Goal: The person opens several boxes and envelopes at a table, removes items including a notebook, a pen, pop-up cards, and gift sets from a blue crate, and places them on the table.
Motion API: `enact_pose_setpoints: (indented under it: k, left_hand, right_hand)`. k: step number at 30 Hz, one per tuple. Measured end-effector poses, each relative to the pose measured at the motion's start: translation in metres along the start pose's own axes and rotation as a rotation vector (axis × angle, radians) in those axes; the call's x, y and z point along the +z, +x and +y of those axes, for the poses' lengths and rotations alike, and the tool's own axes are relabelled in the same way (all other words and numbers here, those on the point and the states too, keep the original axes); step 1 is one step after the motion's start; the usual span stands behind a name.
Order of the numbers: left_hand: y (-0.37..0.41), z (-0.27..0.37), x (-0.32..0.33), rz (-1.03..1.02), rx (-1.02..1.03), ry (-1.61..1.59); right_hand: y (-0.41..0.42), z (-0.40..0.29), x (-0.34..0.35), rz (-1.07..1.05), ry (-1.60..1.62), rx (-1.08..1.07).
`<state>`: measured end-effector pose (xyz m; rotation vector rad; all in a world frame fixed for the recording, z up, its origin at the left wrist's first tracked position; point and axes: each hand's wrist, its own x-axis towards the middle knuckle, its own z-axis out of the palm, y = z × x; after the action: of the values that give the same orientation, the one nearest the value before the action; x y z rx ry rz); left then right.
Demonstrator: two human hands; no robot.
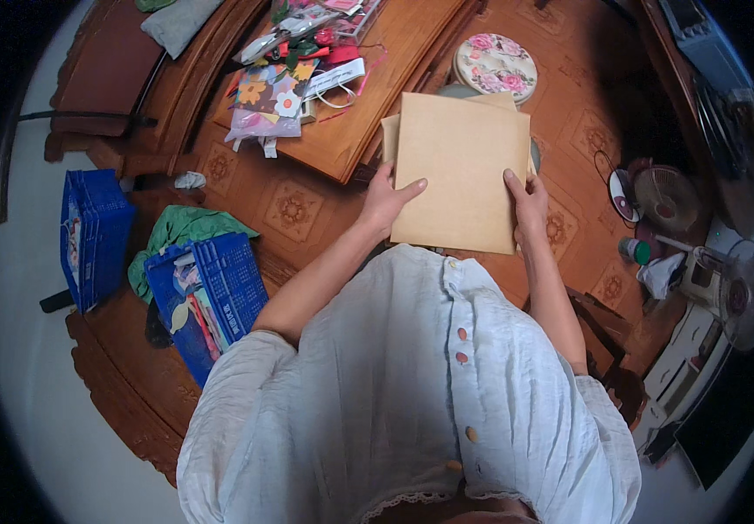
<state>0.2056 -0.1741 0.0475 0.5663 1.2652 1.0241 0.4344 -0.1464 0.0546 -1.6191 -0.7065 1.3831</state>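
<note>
Between my two hands is a stack of tan kraft-paper sheets or envelopes (460, 177), held before my lap. The top piece lies flat and square, while several pieces below stick out at odd angles along the far and side edges. My left hand (390, 200) grips the left edge with its thumb on top and its fingers hidden underneath. At the right edge, my right hand (529, 204) has its thumb on the face and its fingers behind. Partly covered by the stack is a greyish-green surface beyond it.
A wooden table (344, 131) at the upper left bears gift bags (272, 95) and wrapped flowers. Beyond the stack stands a round floral-topped stool or tin (494, 65). Blue plastic crates (229, 281) sit on the wooden bench at left. Electric fans (743, 295) and a green-lidded jar (635, 251) are at right.
</note>
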Motion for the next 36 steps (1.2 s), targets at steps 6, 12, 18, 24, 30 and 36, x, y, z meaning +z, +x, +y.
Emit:
enact_pose_setpoints:
  k: [6,12,18,24,30,36]
  left_hand:
    - [0.005,0.048,0.016,-0.406,-0.035,0.048]
    - [0.015,0.059,0.072,-0.828,-0.126,0.303]
    - [0.023,-0.015,0.107,-0.761,-0.132,0.339]
    - [0.04,-0.003,0.122,-0.888,0.801,1.477]
    - [0.064,-0.008,0.177,-1.084,0.952,1.848]
    - [0.081,0.001,0.173,-1.279,0.936,1.779]
  right_hand:
    - [0.013,-0.068,-0.064,-0.299,0.091,0.001]
    - [0.0,-0.11,-0.149,-0.76,-0.237,0.047]
    - [-0.063,-0.075,-0.205,-0.475,-0.237,0.098]
    - [-0.116,-0.023,-0.296,0.025,0.13,0.054]
    - [-0.122,0.022,-0.306,0.234,0.45,-0.034]
    - [-0.114,0.029,-0.282,0.308,0.48,-0.052]
